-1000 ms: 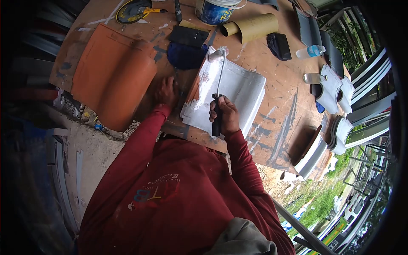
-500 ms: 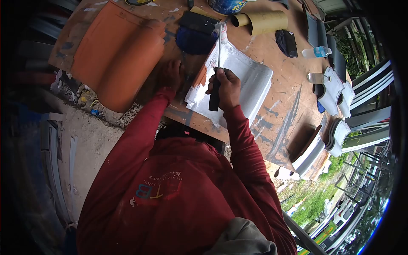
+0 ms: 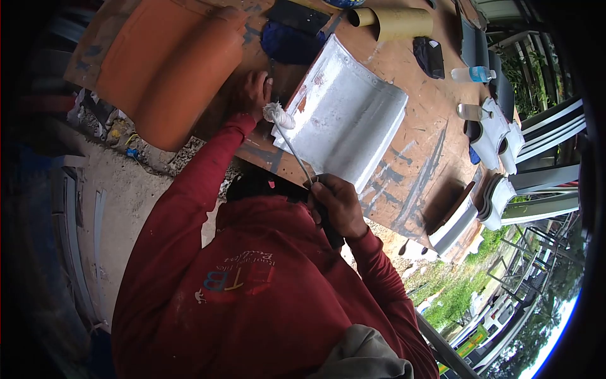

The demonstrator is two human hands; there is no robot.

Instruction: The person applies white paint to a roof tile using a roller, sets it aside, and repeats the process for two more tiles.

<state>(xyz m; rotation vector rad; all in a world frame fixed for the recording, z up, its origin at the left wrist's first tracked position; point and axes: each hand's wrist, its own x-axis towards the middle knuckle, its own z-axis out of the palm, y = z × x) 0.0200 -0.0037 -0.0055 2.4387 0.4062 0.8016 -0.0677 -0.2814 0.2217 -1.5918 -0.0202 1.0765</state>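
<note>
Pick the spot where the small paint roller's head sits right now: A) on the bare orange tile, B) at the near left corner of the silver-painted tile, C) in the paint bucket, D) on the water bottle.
B: the roller head lies at the near left corner of the silver tile, with its handle gripped in the right hand.

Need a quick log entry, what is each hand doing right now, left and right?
Left hand: resting on the table beside the white-painted tile, holding nothing.
Right hand: closed on the paint roller handle.
</note>
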